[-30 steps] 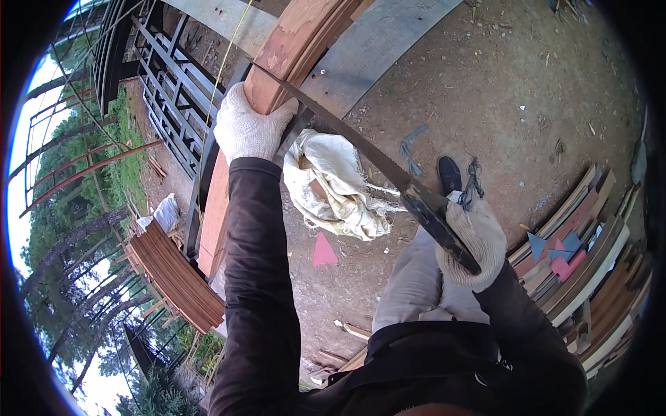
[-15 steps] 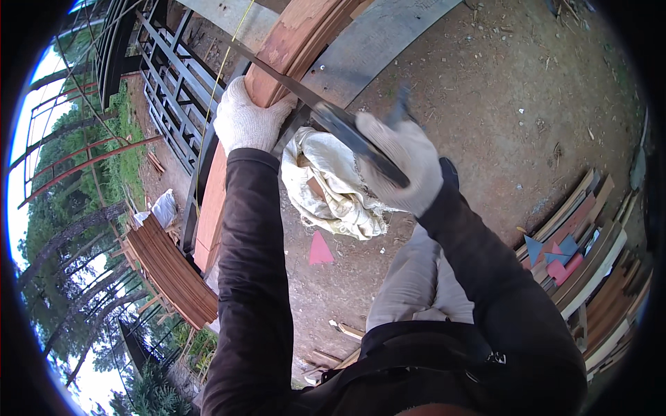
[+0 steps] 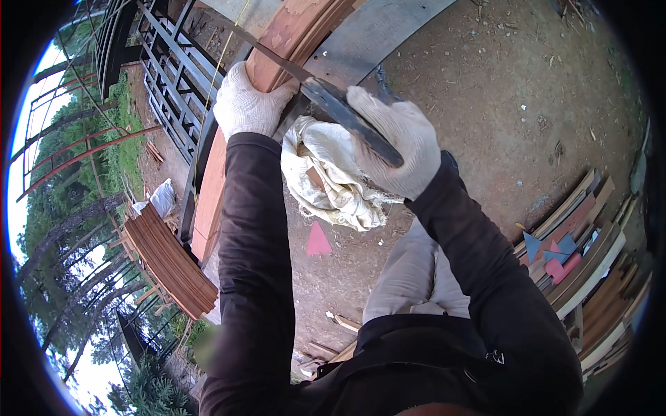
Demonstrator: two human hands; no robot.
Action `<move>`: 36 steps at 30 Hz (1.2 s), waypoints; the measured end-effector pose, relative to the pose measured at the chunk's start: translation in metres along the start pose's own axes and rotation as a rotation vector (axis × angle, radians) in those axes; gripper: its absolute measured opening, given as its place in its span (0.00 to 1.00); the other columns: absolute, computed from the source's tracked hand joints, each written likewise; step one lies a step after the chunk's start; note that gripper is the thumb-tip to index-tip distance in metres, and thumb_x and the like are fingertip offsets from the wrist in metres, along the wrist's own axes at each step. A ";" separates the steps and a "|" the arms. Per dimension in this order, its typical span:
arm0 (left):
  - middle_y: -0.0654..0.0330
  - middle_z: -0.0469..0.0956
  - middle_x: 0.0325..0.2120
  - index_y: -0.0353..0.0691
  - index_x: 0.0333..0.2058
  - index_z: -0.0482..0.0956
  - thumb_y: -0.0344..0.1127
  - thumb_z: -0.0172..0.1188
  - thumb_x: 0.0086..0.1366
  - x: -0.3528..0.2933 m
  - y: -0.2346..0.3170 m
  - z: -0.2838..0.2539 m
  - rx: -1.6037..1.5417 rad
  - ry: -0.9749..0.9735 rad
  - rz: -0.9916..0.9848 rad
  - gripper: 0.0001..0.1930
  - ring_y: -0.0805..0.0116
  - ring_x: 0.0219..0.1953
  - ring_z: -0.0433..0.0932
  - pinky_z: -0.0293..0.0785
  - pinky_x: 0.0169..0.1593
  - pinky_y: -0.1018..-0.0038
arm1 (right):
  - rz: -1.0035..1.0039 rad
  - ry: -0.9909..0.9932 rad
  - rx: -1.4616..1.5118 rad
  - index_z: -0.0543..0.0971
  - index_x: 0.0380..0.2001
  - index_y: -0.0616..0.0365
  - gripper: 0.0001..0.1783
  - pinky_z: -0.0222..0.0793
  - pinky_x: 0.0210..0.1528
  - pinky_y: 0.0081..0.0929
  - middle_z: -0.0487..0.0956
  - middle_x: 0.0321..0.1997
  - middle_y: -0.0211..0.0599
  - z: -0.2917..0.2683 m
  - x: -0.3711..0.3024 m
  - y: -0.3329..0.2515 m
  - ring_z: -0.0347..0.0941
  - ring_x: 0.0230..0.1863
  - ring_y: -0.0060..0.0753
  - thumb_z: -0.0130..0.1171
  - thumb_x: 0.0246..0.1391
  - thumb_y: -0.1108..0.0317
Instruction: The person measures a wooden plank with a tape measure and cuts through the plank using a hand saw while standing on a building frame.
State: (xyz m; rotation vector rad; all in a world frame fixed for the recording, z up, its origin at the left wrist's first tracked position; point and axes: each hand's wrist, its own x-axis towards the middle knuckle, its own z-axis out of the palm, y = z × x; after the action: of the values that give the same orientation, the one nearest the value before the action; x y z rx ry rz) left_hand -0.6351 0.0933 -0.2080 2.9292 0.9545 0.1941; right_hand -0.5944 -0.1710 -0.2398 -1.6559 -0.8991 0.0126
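Observation:
My right hand [image 3: 406,142], in a white knit glove, is wrapped round the dark handle [image 3: 354,121] of a handsaw. The saw's blade [image 3: 270,55] runs up and leftward across a reddish wooden beam [image 3: 291,31], near its close end. My left hand [image 3: 251,104], gloved the same way, grips that beam end just below the blade, thumb on the right side. How deep the teeth sit in the wood cannot be made out. Below the hands, a crumpled white woven sack [image 3: 322,180] lies with a small brown piece showing in it.
A yellow line [image 3: 223,52] runs beside the beam. Black metal frames [image 3: 173,90] stand at the left, above a stack of reddish boards [image 3: 170,260]. A pink triangular scrap [image 3: 318,239] lies on the dirt ground. Timber offcuts [image 3: 590,256] are piled at the right.
The saw and my right hand have moved a little up and leftward along the blade's line. My left hand keeps its grip on the beam. The whole view has shifted slightly.

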 end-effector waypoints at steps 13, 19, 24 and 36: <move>0.46 0.85 0.47 0.36 0.53 0.81 0.56 0.83 0.44 -0.001 -0.010 0.000 -0.009 -0.030 0.012 0.41 0.45 0.50 0.85 0.80 0.56 0.58 | 0.120 -0.050 -0.034 0.78 0.63 0.62 0.35 0.72 0.43 0.40 0.85 0.37 0.40 -0.021 -0.043 -0.011 0.80 0.34 0.47 0.70 0.49 0.71; 0.48 0.85 0.48 0.39 0.53 0.81 0.59 0.83 0.41 -0.005 -0.013 0.001 0.043 0.015 -0.016 0.43 0.47 0.51 0.85 0.80 0.57 0.56 | 0.084 -0.152 -0.108 0.78 0.63 0.65 0.30 0.74 0.38 0.40 0.85 0.38 0.46 -0.046 -0.068 -0.021 0.80 0.34 0.48 0.68 0.56 0.74; 0.48 0.85 0.48 0.38 0.53 0.81 0.62 0.82 0.42 0.001 -0.011 0.006 0.020 -0.026 0.009 0.45 0.47 0.51 0.85 0.81 0.57 0.56 | 0.098 -0.058 0.000 0.79 0.62 0.63 0.32 0.72 0.37 0.39 0.84 0.35 0.40 -0.010 -0.014 -0.010 0.78 0.32 0.46 0.70 0.52 0.74; 0.47 0.86 0.47 0.37 0.53 0.81 0.59 0.83 0.43 0.000 -0.005 -0.001 0.004 -0.044 -0.002 0.43 0.46 0.51 0.85 0.81 0.56 0.56 | 0.051 -0.017 -0.022 0.78 0.65 0.59 0.37 0.70 0.39 0.41 0.84 0.33 0.35 -0.015 -0.029 -0.009 0.77 0.30 0.45 0.72 0.48 0.70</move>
State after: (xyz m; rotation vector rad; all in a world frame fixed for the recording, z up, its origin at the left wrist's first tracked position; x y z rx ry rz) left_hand -0.6381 0.0978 -0.2071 2.9233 0.9524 0.1270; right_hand -0.6125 -0.1996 -0.2403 -1.7017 -0.8717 0.0517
